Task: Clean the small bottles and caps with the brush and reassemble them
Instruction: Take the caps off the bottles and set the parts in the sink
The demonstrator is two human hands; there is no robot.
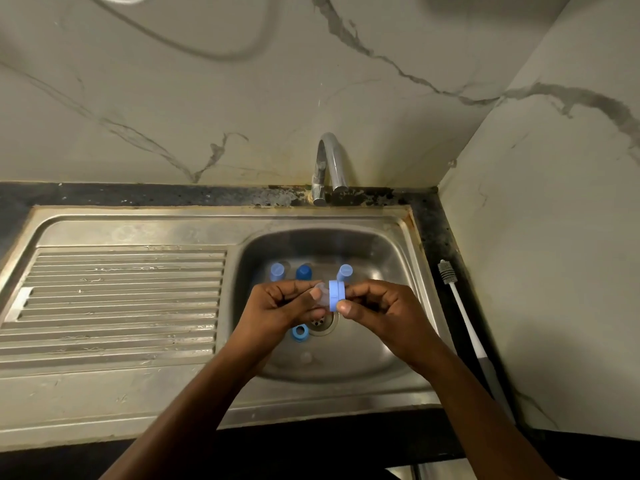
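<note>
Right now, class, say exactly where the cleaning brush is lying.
In the head view, the brush lies on the dark counter strip just right of the sink basin, along the side wall, bristle end pointing toward the back wall.

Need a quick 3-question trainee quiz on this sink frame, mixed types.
1. True or false: the right hand holds the brush.
2. Where is the loose cap? A) on the drainboard B) in the sink by the drain C) on the counter
3. Fill in: the left hand holds a small clear ____.
Key: 1 false, it pinches the pale cap; 2 B; 3 bottle.
</note>
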